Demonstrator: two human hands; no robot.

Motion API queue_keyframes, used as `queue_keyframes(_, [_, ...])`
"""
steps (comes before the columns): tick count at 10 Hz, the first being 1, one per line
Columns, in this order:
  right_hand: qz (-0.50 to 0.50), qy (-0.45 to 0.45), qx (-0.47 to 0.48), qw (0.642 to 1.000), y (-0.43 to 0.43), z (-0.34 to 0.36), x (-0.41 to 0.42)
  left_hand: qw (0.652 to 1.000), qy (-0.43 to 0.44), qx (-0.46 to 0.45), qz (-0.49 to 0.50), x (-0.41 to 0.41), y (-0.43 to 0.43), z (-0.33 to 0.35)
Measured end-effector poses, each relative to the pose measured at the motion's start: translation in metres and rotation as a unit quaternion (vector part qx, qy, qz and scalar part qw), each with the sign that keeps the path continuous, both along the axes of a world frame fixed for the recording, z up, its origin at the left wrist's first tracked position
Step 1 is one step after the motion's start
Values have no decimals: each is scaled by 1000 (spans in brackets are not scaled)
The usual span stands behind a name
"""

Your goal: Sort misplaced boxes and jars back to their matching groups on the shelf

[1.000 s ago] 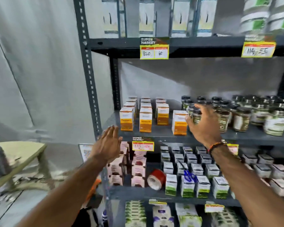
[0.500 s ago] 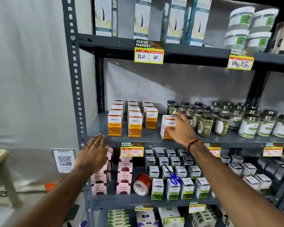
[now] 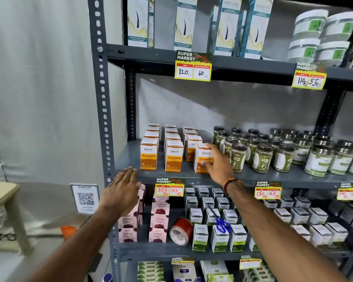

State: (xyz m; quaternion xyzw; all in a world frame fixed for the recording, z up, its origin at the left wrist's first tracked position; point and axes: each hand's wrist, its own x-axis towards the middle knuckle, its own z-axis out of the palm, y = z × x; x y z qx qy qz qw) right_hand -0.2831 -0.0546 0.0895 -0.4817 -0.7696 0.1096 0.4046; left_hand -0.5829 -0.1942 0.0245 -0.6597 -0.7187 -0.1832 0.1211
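One upright turmeric box (image 3: 202, 157), label forward, in right hand (image 3: 218, 163).

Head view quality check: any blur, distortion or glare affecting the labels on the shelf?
Head view: wide-angle bending bows the shelf upright; the Turmeric boxes read sharply, the jars at right soften toward the frame edge; lighting is even, without strong glare.

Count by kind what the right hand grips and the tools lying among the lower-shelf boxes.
Turmeric box, in the right hand: 1
Red tape roll: 1
Blue scissors: 1
Total: 3
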Motion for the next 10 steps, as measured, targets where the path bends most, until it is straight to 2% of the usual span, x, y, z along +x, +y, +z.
queue_keyframes(10, [26,-37,16,999,-4,-2,-16,1000,-21,-7,7,4,-4,2])
